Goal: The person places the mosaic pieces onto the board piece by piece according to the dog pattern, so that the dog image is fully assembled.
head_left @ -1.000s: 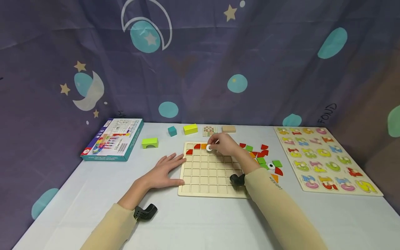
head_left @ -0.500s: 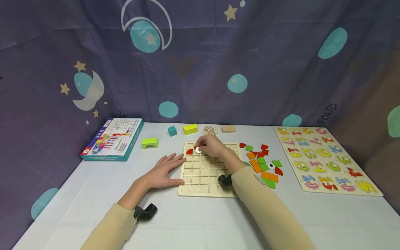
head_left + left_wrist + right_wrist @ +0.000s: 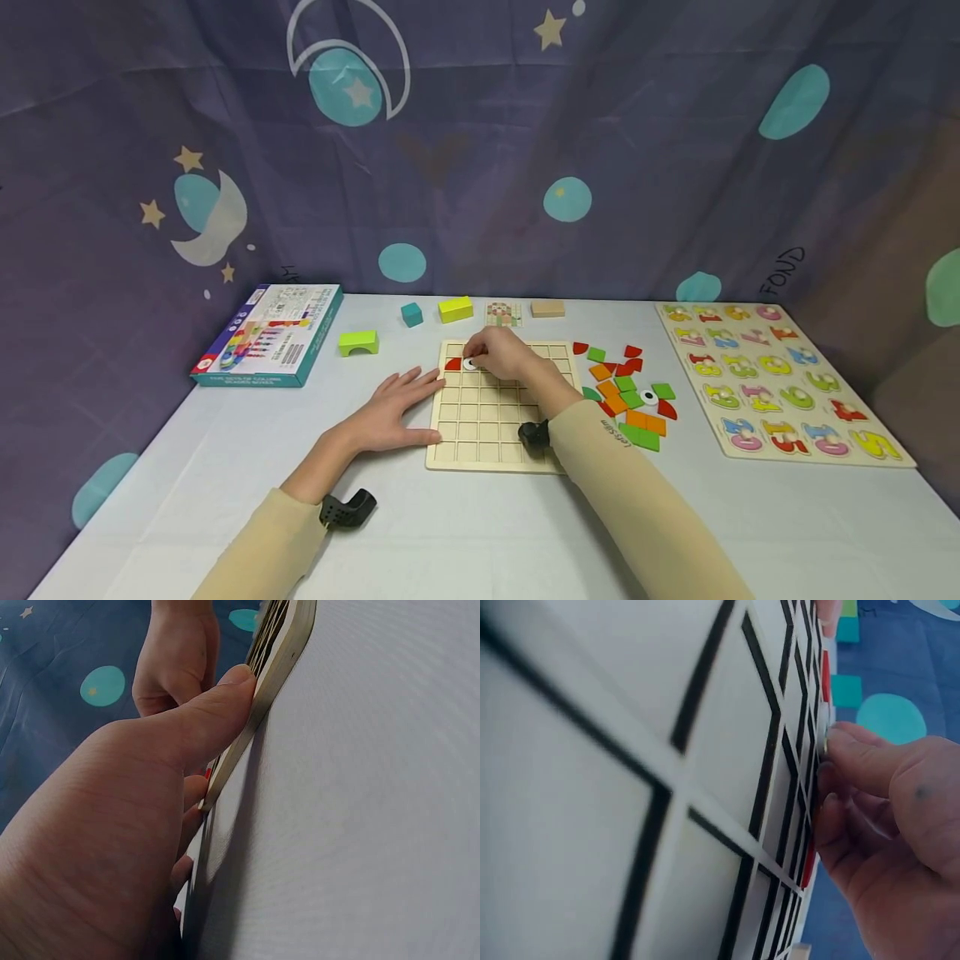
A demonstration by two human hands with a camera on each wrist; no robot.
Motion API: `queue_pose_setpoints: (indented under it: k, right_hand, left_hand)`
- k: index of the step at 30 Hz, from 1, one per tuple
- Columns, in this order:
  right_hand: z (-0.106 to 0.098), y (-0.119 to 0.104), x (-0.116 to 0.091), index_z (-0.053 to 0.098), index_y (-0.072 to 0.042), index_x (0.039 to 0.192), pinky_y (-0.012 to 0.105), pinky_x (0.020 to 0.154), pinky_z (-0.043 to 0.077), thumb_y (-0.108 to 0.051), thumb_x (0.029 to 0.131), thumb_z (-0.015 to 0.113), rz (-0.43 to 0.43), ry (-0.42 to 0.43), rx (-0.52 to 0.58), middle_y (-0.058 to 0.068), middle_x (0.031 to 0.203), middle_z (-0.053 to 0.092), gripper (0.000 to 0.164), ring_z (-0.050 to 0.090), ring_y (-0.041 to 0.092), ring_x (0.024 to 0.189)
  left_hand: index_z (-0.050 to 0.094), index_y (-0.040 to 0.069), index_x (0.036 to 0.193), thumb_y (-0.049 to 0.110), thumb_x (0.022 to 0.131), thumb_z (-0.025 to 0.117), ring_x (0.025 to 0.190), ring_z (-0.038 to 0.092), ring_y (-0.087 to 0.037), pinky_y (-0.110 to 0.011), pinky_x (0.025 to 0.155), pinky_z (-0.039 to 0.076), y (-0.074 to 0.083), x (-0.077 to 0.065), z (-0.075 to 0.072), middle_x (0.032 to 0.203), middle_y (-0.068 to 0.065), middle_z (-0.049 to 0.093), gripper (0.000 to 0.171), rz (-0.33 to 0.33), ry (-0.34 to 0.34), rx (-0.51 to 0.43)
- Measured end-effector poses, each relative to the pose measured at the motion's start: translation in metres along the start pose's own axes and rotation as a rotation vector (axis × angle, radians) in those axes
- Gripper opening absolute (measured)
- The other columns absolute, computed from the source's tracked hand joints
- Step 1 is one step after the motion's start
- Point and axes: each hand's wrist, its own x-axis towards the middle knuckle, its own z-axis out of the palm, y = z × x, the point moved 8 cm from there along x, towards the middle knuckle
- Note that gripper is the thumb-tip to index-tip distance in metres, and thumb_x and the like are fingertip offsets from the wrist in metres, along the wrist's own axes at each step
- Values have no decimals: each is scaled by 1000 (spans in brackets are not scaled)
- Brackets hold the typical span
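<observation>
At the far left of the frame a boxed set [image 3: 266,335] lies flat on the white bench [image 3: 405,521], with a green arch block [image 3: 358,343] to its right. Below that block, left of centre, the left hand [image 3: 393,414] lies with its grip spread, fingers apart, fingertips and thumb touching the left edge of the grid board [image 3: 471,454] (the left wrist view shows the thumb against the rim). A teal cube [image 3: 412,314] and a yellow block [image 3: 455,309] sit above the board. In the board's upper left corner area is a red quarter-round tile [image 3: 453,364], and just right of it the white disc [image 3: 469,364], pinched between thumb and finger in the grip of the right hand [image 3: 501,354]; whether the disc is seated in a cell I cannot tell. Above this hand lies a pattern card [image 3: 503,313], then a plain wooden block [image 3: 547,308]. Right of the board, loose red, orange and green tiles [image 3: 606,389] are scattered beside another disc [image 3: 648,397]. A number puzzle [image 3: 780,383] fills the right of the bench.
</observation>
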Motion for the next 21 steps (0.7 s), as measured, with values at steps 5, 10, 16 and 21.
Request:
queue_pose_setpoints:
  k: [5, 10, 16, 21]
  right_hand:
    - [-3, 3, -2, 74, -5, 109, 32, 78, 52, -3, 96, 68, 24, 3, 39, 3, 95, 68, 15, 61, 18, 86]
    - [-19, 7, -10, 73, -3, 111, 34, 76, 53, -5, 96, 68, 23, 22, 57, 5, 96, 67, 16, 61, 21, 86]
    - [-47, 24, -30, 71, -3, 116, 34, 72, 51, -9, 97, 68, 54, 45, 99, 7, 100, 64, 20, 60, 22, 86]
    - [-70, 43, -51, 70, 0, 117, 33, 71, 52, -9, 97, 69, 81, 82, 109, 8, 100, 64, 22, 59, 24, 84]
  left_hand:
    - [41, 17, 156, 60, 86, 71, 153, 11, -30, -53, 121, 4, 0, 0, 0, 164, -2, 28, 88, 2, 3, 2]
    - [41, 18, 156, 60, 86, 70, 153, 11, -29, -53, 121, 4, -1, 1, 1, 164, -2, 28, 87, 2, 0, 4]
    - [41, 18, 157, 61, 86, 70, 153, 11, -29, -53, 121, 4, 0, 3, 3, 164, -1, 28, 87, 5, -2, -3]
    - [41, 17, 156, 60, 86, 71, 153, 12, -30, -54, 121, 4, -2, 1, 2, 164, -2, 28, 87, 1, 2, 1]
